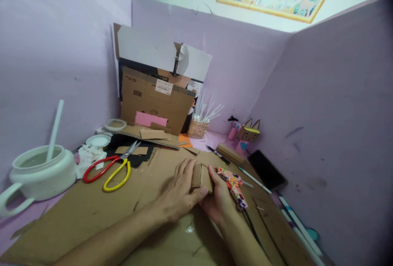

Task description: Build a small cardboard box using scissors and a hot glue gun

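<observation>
Between my two hands is a small cardboard box, held just above the cardboard sheet that covers the table. My left hand presses its left side, with the thumb across the near face. Around the right side and underneath wraps my right hand; some of its fingers are hidden. A patterned glue gun lies right beside my right hand, its black cord running toward me. Scissors with one red and one yellow handle rest open to the left.
At far left stands a white pot with a stick in it. Folded cardboard leans at the back beside a basket of white sticks. To the right lie a phone, a pen and small cardboard figures. Purple walls enclose the table.
</observation>
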`<state>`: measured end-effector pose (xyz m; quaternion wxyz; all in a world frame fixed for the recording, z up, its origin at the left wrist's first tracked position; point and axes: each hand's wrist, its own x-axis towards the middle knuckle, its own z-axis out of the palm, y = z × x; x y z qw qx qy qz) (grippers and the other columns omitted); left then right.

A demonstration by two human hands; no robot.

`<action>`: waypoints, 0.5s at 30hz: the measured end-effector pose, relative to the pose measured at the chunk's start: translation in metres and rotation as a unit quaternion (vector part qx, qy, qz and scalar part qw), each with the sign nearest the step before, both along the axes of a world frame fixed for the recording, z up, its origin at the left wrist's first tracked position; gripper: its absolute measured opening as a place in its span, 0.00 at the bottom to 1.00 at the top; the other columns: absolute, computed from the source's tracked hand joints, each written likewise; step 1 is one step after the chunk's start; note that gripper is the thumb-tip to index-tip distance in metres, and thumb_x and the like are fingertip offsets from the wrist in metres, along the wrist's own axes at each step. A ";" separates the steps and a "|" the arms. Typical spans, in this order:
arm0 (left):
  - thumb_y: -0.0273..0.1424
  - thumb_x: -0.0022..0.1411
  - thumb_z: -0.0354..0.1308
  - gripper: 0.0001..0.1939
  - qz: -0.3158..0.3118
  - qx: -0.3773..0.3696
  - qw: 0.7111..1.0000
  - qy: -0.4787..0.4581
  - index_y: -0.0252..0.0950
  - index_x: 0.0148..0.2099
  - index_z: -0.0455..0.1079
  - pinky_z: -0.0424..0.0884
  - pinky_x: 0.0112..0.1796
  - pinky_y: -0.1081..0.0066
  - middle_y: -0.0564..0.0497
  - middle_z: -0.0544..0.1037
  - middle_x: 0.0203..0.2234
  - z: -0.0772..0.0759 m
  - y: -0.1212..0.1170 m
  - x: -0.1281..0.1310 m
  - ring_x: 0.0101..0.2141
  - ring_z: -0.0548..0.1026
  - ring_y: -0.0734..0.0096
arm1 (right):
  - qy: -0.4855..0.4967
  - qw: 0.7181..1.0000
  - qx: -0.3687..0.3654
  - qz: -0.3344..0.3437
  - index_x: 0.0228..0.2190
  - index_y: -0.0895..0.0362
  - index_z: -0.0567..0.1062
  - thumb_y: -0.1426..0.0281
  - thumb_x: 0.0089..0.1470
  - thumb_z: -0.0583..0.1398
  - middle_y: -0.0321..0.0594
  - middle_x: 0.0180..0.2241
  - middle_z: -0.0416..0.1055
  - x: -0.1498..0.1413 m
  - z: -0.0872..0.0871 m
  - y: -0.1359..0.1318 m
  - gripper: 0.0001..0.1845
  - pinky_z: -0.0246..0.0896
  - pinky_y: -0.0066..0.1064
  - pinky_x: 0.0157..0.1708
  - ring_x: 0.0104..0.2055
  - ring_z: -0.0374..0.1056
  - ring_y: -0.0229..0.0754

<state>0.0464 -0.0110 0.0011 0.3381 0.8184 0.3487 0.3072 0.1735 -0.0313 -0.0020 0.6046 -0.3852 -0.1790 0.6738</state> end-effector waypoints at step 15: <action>0.38 0.64 0.43 0.25 -0.024 -0.193 0.955 -0.225 0.34 0.60 0.59 0.47 0.61 0.61 0.48 0.59 0.61 -0.004 0.017 0.001 0.61 0.55 0.63 | 0.073 0.994 -0.087 0.002 0.34 0.55 0.72 0.58 0.56 0.53 0.38 0.24 0.75 -0.002 0.012 -0.003 0.14 0.66 0.37 0.32 0.27 0.70 0.42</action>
